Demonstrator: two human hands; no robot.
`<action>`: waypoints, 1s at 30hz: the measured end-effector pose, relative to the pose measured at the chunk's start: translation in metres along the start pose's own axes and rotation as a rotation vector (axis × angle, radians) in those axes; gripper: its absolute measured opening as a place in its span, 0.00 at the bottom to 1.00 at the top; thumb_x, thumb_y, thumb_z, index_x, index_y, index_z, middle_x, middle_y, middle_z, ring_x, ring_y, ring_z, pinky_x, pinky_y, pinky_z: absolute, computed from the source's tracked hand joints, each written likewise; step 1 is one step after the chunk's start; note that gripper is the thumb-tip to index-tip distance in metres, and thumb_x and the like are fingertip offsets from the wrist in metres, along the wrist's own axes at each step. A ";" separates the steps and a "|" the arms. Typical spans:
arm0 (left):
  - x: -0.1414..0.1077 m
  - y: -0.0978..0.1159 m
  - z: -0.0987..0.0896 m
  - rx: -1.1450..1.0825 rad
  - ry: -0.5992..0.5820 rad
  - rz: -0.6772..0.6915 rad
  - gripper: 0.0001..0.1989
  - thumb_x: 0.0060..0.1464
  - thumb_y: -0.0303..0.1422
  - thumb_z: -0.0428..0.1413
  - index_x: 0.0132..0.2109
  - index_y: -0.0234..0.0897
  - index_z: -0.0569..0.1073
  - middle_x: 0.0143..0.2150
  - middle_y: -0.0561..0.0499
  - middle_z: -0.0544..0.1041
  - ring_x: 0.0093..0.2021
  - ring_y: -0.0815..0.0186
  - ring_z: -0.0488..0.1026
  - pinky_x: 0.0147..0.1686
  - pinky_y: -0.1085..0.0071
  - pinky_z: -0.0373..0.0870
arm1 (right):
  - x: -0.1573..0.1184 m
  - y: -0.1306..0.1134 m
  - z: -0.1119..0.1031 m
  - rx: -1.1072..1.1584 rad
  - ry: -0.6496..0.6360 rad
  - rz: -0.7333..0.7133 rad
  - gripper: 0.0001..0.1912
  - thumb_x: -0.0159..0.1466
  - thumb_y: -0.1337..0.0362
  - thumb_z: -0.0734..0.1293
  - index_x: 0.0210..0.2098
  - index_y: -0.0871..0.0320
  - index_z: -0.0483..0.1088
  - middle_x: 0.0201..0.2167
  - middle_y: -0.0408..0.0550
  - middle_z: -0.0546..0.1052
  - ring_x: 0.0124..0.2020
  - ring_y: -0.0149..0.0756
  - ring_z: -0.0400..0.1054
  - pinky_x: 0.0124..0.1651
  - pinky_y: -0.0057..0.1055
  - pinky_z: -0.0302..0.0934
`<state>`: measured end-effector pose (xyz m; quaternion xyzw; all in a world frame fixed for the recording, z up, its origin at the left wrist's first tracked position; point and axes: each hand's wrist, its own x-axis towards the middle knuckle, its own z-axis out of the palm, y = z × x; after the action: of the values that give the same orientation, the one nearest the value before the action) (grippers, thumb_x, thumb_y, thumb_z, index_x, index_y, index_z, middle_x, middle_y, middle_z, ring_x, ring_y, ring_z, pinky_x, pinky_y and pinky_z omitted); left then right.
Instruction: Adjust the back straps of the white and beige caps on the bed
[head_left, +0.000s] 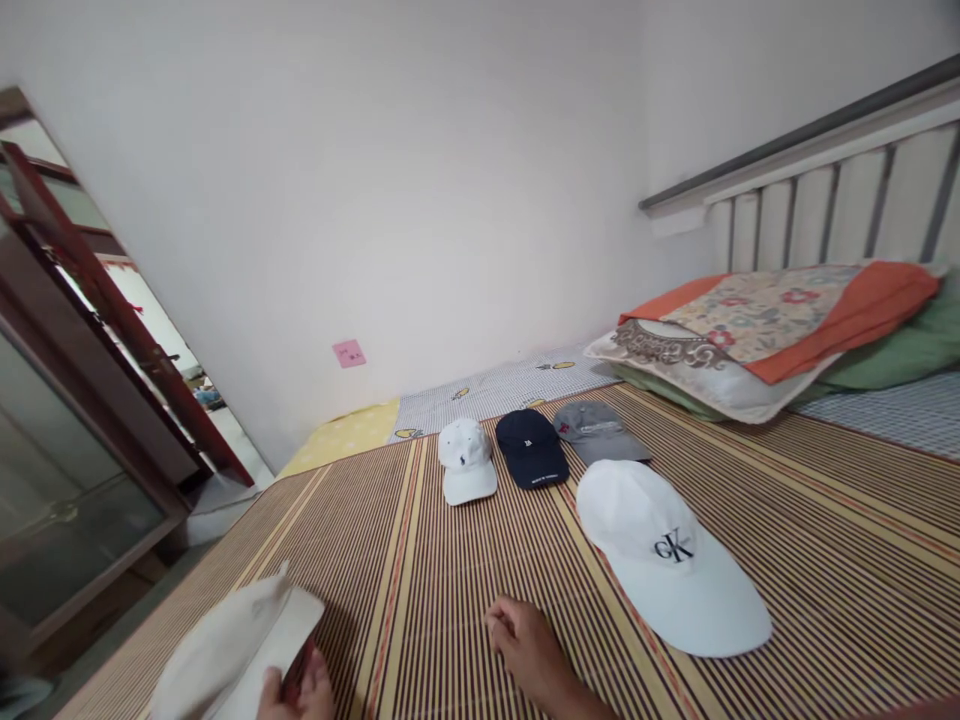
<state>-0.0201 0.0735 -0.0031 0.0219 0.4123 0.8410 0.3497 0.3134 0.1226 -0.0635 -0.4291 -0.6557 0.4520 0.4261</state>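
Observation:
At the lower left my left hand (296, 690) grips the brim of a cream cap (221, 645), which is tilted above the mat. My right hand (521, 640) is curled over the striped mat (450, 570), its fingers drawn together with no object showing in them. To its right lies a large white cap (637, 520) with black "CK" letters, brim toward the lower right. Farther back, a small white cap (466, 460), a dark navy cap (531, 447) and a grey cap (600, 432) sit side by side.
Pillows with a floral and orange cover (787, 310) lie at the back right beside the bed's slatted headboard (847, 200). A white wall (450, 200) with a pink sticker (349, 353) stands behind. At the left is a dark red door frame (97, 290).

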 end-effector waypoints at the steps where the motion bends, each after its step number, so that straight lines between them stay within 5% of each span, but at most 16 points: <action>1: -0.012 -0.002 0.020 -0.058 0.022 -0.014 0.27 0.65 0.22 0.45 0.67 0.44 0.68 0.32 0.57 0.83 0.33 0.68 0.81 0.35 0.75 0.79 | 0.000 0.000 0.000 0.004 0.000 0.004 0.10 0.66 0.62 0.61 0.28 0.54 0.65 0.23 0.38 0.68 0.21 0.31 0.64 0.28 0.27 0.50; 5: -0.069 -0.016 0.106 -0.220 -0.220 -0.054 0.20 0.69 0.26 0.45 0.61 0.43 0.74 0.38 0.52 0.86 0.36 0.66 0.82 0.37 0.70 0.81 | 0.001 0.004 0.002 0.040 -0.006 0.036 0.10 0.66 0.60 0.61 0.29 0.53 0.66 0.22 0.38 0.67 0.20 0.31 0.63 0.26 0.26 0.51; 8: -0.098 -0.043 0.141 -0.280 -0.533 -0.118 0.22 0.70 0.27 0.46 0.63 0.50 0.73 0.48 0.51 0.86 0.42 0.65 0.83 0.42 0.69 0.81 | 0.003 0.010 0.005 0.069 -0.002 0.059 0.11 0.66 0.57 0.61 0.29 0.53 0.67 0.21 0.38 0.68 0.19 0.31 0.63 0.24 0.26 0.52; 14: -0.115 -0.128 0.119 -0.265 -0.873 -0.310 0.22 0.71 0.28 0.48 0.63 0.57 0.74 0.61 0.52 0.81 0.58 0.67 0.79 0.52 0.71 0.78 | 0.011 0.013 0.011 0.180 0.030 0.121 0.16 0.64 0.48 0.63 0.28 0.53 0.66 0.19 0.38 0.69 0.15 0.29 0.60 0.20 0.25 0.52; 19: -0.120 -0.156 0.106 -0.352 -1.106 -0.535 0.21 0.73 0.33 0.44 0.58 0.53 0.80 0.58 0.50 0.83 0.58 0.69 0.79 0.55 0.75 0.75 | 0.018 0.008 0.003 0.458 0.025 0.244 0.32 0.57 0.30 0.65 0.29 0.55 0.66 0.21 0.40 0.72 0.14 0.27 0.61 0.16 0.24 0.48; 24: -0.121 -0.159 0.108 -0.356 -1.080 -0.633 0.22 0.73 0.30 0.44 0.53 0.49 0.83 0.56 0.49 0.84 0.55 0.69 0.81 0.53 0.75 0.76 | 0.020 0.008 -0.007 0.643 0.071 0.289 0.40 0.47 0.23 0.69 0.30 0.56 0.68 0.20 0.40 0.72 0.17 0.29 0.66 0.19 0.25 0.58; 30: -0.128 -0.168 0.107 -0.306 -0.977 -0.656 0.20 0.72 0.30 0.47 0.53 0.48 0.83 0.57 0.49 0.83 0.55 0.65 0.81 0.50 0.74 0.77 | 0.016 0.015 -0.012 0.708 0.077 0.295 0.36 0.49 0.28 0.72 0.31 0.57 0.72 0.20 0.42 0.74 0.18 0.33 0.69 0.22 0.29 0.61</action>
<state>0.2069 0.1378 -0.0196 0.2267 0.0636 0.6315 0.7387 0.3235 0.1436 -0.0722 -0.3617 -0.3740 0.6904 0.5027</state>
